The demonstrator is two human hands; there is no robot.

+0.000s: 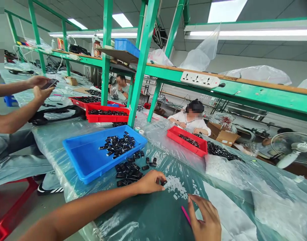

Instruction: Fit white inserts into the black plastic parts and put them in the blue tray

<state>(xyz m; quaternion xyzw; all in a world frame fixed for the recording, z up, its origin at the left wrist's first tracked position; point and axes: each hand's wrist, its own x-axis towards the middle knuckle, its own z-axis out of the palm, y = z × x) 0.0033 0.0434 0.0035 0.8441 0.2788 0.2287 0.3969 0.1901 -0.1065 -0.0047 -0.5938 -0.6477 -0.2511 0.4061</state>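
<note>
Above the plastic-covered table, my left hand [151,182] is closed in a pinch round a small black part [163,183]. A scatter of small white pieces [177,185] lies between my two hands. At the near edge of that scatter, my right hand [206,217] has its thumb and forefinger tips together; what they hold, if anything, is too small to make out. A pink stick-like tool [185,214] lies partly hidden beside the right hand. Just beyond my left wrist is a loose pile of black parts [128,172]. More black parts lie in the blue tray [85,167].
Red trays [106,117] of black parts stand behind the blue one; another red tray [187,140] is across the table. Green posts [143,63] carry a shelf overhead. A bag of white pieces [223,170] lies right. At left, a person's hands hold a phone [50,83].
</note>
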